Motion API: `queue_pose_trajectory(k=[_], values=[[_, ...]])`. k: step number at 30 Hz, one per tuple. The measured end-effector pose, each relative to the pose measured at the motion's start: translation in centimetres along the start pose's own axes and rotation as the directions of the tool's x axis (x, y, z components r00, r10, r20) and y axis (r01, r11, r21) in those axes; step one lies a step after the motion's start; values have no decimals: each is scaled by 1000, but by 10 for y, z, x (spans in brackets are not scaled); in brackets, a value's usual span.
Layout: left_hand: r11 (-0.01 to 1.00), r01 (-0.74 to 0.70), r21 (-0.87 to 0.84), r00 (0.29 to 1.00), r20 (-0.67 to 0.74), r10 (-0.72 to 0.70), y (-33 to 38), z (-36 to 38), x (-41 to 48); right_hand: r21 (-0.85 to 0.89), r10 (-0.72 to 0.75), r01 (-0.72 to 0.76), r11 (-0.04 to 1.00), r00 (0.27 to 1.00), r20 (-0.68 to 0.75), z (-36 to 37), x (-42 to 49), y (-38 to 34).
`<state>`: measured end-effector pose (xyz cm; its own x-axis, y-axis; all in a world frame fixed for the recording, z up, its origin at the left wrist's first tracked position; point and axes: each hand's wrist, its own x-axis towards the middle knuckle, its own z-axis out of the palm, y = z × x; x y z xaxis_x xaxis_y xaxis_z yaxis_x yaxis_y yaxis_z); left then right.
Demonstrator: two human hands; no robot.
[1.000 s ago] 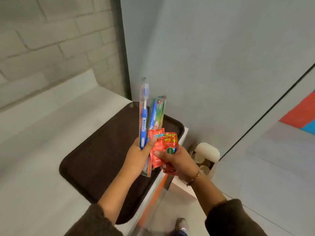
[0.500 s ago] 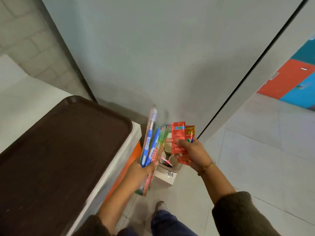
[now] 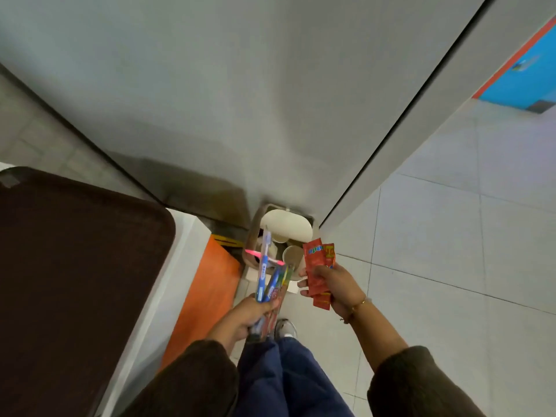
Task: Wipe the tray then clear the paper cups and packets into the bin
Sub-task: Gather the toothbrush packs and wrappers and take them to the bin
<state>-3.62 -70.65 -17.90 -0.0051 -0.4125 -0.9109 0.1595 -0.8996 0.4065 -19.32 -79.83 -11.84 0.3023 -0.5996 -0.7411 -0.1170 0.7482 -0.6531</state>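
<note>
Both busy rn: left hand [image 3: 240, 319] gripping toothbrush packs [image 3: 272, 285], right hand [image 3: 337, 288] pinching red packets [image 3: 315, 266]; bin [image 3: 251, 236] looking full, drops prob bouncing out.

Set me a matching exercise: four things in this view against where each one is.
Things:
1. red packets
2. toothbrush packs
3. brown tray
4. paper cup

Places:
A. on the white counter
B. inside the bin
C. held in the left hand
D. held in the right hand

Pairs: 1-D, 2-C, 3-A, 4-B.
</note>
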Motion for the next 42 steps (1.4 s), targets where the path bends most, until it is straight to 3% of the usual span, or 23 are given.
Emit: queue_pose_trajectory(k=[6,9,18,20,24,29,36,42], values=[[978,114,-175,993,-12,-118,11,7,39,43,60,-59,997,998,-19,-6,23,26],[952,172,-252,985,53,-164,14,12,49,62,118,-115,991,992,-53,-9,33,39],[774,305,-555,951,212,-223,-10,35,56,153,220,-196,969,962,-162,-12,48,69],[758,325,-565,944,241,-225,-8,33,58,169,221,-190,967,958,-185,-13,50,69],[824,306,-477,946,250,-206,13,16,69,174,200,-171,970,966,-162,-12,57,69],[710,331,-621,933,330,-146,39,-6,88,138,180,-166,976,979,-93,4,68,66],[679,286,-676,955,261,-142,50,-23,104,153,190,-169,974,973,-131,12,85,63],[696,168,-698,984,81,-157,53,-24,114,194,260,-227,954,951,-168,12,101,58]])
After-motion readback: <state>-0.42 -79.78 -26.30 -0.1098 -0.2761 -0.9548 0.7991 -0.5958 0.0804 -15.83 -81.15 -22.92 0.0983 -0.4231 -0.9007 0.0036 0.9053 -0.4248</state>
